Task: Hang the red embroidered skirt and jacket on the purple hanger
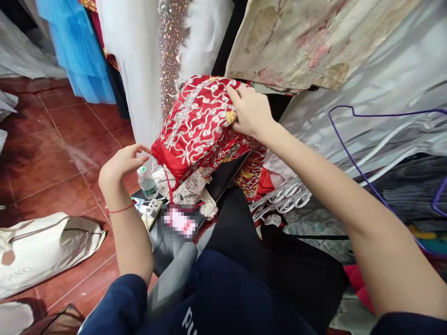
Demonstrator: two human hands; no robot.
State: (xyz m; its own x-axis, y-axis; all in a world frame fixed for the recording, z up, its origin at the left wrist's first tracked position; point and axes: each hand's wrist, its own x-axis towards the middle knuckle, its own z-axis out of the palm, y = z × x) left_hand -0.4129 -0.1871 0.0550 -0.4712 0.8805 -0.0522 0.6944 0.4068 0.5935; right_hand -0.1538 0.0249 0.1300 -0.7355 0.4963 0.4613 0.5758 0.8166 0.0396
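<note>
A red embroidered garment with silver vine-like stitching and a plain red edge hangs in front of me, partly bunched. My left hand has its fingertips pinched at the garment's lower left corner. At its upper right, my right hand grips the cloth, with the thumb tucked beneath and the fingers across the top. A red cord dangles from the lower edge. More red and gold cloth droops behind, near my knee. How the garment is folded underneath is hidden.
Below it stand a clear water bottle, a dotted cloth pouch and a white power strip. A white tote bag lies on the red tile floor. Gowns, a floral cloth and a purple hanger surround me.
</note>
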